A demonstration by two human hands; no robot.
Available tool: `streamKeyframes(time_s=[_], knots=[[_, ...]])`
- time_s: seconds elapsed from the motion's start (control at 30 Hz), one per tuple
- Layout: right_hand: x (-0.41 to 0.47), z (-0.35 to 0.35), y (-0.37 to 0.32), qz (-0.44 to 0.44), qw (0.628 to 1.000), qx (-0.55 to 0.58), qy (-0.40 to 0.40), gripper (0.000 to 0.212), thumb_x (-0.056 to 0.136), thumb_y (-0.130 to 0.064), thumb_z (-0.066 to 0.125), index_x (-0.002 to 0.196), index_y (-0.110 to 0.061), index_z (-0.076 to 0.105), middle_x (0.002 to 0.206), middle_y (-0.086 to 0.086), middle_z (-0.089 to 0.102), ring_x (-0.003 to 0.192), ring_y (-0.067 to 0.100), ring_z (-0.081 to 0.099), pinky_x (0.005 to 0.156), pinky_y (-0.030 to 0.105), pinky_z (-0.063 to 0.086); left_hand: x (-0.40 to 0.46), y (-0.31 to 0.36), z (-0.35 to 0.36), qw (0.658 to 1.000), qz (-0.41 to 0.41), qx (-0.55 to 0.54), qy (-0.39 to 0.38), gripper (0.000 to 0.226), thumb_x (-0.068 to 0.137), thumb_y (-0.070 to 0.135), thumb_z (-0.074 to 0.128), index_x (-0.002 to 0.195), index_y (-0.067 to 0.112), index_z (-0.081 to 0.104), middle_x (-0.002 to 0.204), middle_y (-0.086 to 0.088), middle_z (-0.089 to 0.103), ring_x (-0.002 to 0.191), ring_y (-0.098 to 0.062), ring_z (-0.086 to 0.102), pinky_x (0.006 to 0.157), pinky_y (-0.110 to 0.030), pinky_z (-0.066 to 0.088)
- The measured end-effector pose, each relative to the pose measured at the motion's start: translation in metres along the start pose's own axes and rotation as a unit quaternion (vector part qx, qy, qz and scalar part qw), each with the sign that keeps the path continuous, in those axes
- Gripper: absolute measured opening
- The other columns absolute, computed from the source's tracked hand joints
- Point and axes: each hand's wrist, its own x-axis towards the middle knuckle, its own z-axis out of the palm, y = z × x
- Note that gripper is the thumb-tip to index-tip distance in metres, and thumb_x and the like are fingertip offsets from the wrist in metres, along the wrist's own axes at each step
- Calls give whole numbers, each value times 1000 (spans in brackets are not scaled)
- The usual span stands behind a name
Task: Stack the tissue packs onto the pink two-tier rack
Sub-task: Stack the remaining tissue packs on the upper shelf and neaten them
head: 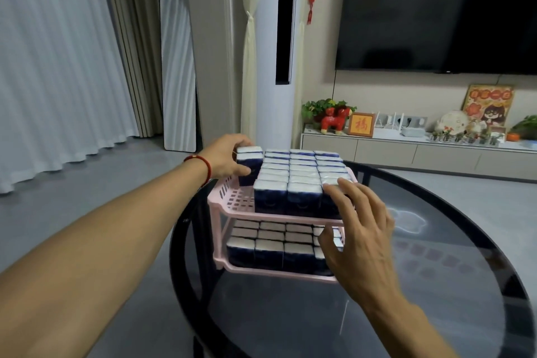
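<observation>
Left column of top tier being filled.
Left hand (225,158) fingers closed around two tissue packs (249,164), seating them upright at the pink rack (232,197) back-left; right hand (359,229), fingers spread and holding nothing, braces the front-right packs.

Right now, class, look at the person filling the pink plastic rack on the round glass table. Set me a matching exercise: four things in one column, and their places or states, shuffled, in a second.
Things
1. Left hand
2. Right hand
3. Lower tier of the pink plastic two-tier rack
4. Left column of the top tier

Places or states
A. Packed with tissue packs
B. Mostly bare grid
C. Grips two dark blue tissue packs at the back left
D. Fingers spread on the front right packs

Pairs: 1-C, 2-D, 3-A, 4-B
</observation>
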Motion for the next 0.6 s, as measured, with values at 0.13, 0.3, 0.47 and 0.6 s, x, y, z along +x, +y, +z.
streamKeyframes(time_s=[0.13,0.3,0.47,0.6], knots=[[-1,1,-2,4,1000,-7,-1,79,74,-16,78,147,-25,47,153,1,43,146,28,34,114,50,29,6,-4,4,1000,22,14,-4,51,83,7,81,128,27,64,119,3,67,106,-17,64,89,-33,51],[-1,2,-2,10,1000,-10,-5,85,70,-13,82,147,-25,47,154,2,43,147,28,33,114,53,29,5,-11,4,998,46,26,-36,57,92,8,73,140,33,55,122,10,58,114,-13,54,91,-31,43],[-2,2,-1,11,1000,-7,-7,85,72,-15,81,148,-26,46,155,2,42,147,28,32,114,51,29,10,-18,4,997,46,43,-42,55,95,17,71,141,39,51,128,7,58,115,-16,55,90,-36,49],[-1,1,3,7,1000,-9,-5,83,73,-14,80,148,-26,45,155,1,42,147,27,32,114,50,28,10,-24,13,998,55,39,-6,51,94,16,71,139,34,54,123,9,57,112,-18,55,93,-40,48]])
